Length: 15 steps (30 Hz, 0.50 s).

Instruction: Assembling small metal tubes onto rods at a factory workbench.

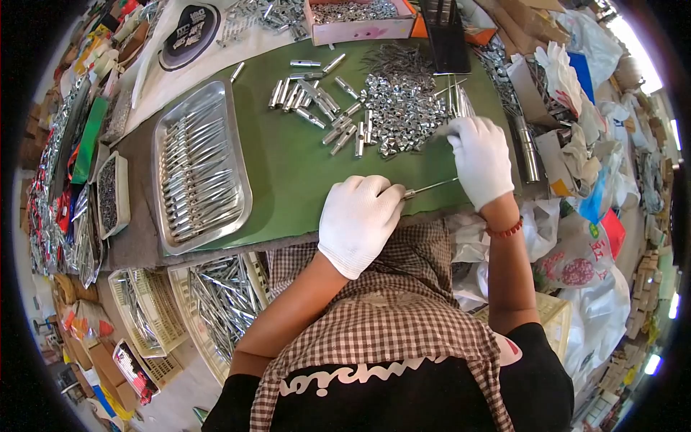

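Green bench top (284, 187) spreads before me, with plastic bags (601, 309) crowding its right side. Over its near edge is the thin metal rod (434, 186), jutting rightward from my left hand (362, 225). Those fingers are curled in close around its thicker end; the exact pinch is hidden from me. The rod's far end reaches the edge of my right hand (484, 160), though whether it touches the palm or passes behind, I can't make out. My right fingers are bent, tips at the rim of the heap of small silver pieces (403, 108), and I can't tell whether anything is between them.

Left of that heap lie loose metal tubes (311, 118); behind it, a tangle of dark thin pins (396, 59). Farther left, the steel tray (234, 122) holds a long column of slender metal pieces (205, 158), side by side; I'd judge those done. Plenty looks left: heap, tubes and pins all lie loose, and the rod is in my grasp, well apart from the tray. At the back stands a pink box (360, 31) full of small metal parts; below the bench, left of my checked apron (403, 309), a pale crate (256, 279) holds long metal pieces.
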Tool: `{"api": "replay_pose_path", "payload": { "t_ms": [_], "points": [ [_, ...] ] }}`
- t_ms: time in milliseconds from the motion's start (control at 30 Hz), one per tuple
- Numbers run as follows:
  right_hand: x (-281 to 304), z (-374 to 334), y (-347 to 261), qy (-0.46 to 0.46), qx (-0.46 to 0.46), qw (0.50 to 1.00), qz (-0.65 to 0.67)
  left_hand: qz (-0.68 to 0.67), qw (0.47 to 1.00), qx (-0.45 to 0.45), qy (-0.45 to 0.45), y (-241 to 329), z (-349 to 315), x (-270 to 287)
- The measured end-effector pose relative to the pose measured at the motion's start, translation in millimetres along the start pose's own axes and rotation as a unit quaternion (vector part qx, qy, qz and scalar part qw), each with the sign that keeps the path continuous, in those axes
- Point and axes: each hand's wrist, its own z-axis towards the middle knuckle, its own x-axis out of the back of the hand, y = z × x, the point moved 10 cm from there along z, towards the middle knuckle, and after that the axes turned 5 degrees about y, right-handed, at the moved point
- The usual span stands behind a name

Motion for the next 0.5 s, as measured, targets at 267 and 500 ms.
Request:
{"api": "replay_pose_path", "payload": {
  "t_ms": [267, 500],
  "points": [
    [-0.4, -5.2, 19.2, -0.027, -0.052, 0.997, 0.048, -0.008, 1.0, 0.005, 0.005, 0.1, -1.3, 0.0],
    [4.9, -6.1, 25.4, -0.033, -0.072, 0.994, 0.069, -0.003, 1.0, 0.015, -0.007, -1.6, -1.8, -2.8]
  ]
}}
